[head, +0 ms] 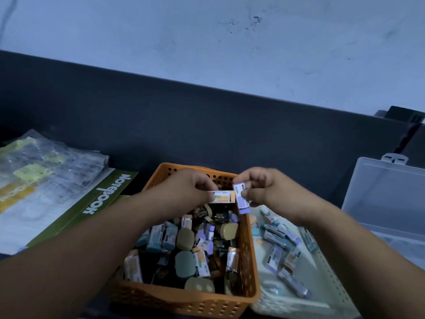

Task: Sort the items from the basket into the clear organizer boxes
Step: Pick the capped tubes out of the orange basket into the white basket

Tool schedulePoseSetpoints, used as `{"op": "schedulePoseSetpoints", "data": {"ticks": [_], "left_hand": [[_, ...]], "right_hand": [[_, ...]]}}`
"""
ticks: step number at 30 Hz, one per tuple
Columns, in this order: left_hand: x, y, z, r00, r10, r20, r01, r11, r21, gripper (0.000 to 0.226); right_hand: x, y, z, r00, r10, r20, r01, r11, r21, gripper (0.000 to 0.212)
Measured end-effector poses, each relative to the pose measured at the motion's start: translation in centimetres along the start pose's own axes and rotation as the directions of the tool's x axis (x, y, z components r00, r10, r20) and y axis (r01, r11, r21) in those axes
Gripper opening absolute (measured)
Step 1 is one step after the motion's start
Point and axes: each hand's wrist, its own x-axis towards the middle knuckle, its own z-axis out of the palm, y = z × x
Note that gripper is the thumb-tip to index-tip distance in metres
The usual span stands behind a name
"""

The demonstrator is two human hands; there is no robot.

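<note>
L hand pinches orange pkt, R hand purple pkt, nr "NOTEBOOK" cover.

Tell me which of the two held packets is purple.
The purple packet pinched in the right hand, held nearly upright; the orange packet in the left hand lies level.

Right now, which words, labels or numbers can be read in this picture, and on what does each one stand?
"NOTEBOOK": white letters on the green notebook cover, left of the basket.
Orange-labelled pack in the left hand: print too blurred to read.
Purple-labelled pack in the right hand: too blurred.
Packs in the basket, yellow labels on the plastic sleeves: too small.
</note>
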Motion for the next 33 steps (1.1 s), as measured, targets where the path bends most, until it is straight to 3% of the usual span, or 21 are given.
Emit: {"op": "schedulePoseSetpoints", "data": {"ticks": [7,13,16,18,21,26,29,33], "left_hand": [[1.7,4.0,5.2,0.989,0.066,0.134,-0.075,0.995,0.063,0.005],[2.6,5.1,9.1,0.966,0.037,0.255,-0.104,0.962,0.252,0.013],[2.8,4.6,9.6,0.973,0.016,0.228,-0.074,0.965,0.250,0.013],[2.7,4.2,8.6,0.985,0.017,0.170,-0.057,0.972,0.230,0.013],[1.9,3.2,5.7,0.996,0.025,0.086,-0.043,0.976,0.213,0.014],[0.3,0.1,-0.3,1.000,0.002,-0.025,0.006,0.941,0.337,0.009],[-1.0,-1.3,-2.2,0.999,-0.031,0.010,0.025,0.935,0.355,0.010],[-2.4,-2.7,-3.1,0.990,-0.088,0.108,0.027,0.882,0.471,0.010]], "right_hand": [[-5.0,2.2,-4.0,0.985,0.128,-0.116,-0.120,0.990,0.076,0.017],[-7.5,5.8,-4.7,0.953,0.252,-0.167,-0.263,0.964,-0.046,0.017],[-7.6,6.4,-4.0,0.948,0.255,-0.191,-0.292,0.935,-0.202,0.019],[-7.3,6.0,-3.3,0.952,0.198,-0.232,-0.265,0.915,-0.306,0.020],[-6.4,4.5,-2.1,0.965,0.083,-0.247,-0.159,0.940,-0.303,0.018],[-3.9,1.0,1.6,0.991,-0.051,-0.124,0.017,0.965,-0.263,0.017],[-2.8,-0.7,4.1,0.996,-0.084,-0.007,0.079,0.958,-0.275,0.019],[-1.9,-1.6,6.4,0.985,-0.075,0.154,0.141,0.864,-0.484,0.021]]}}
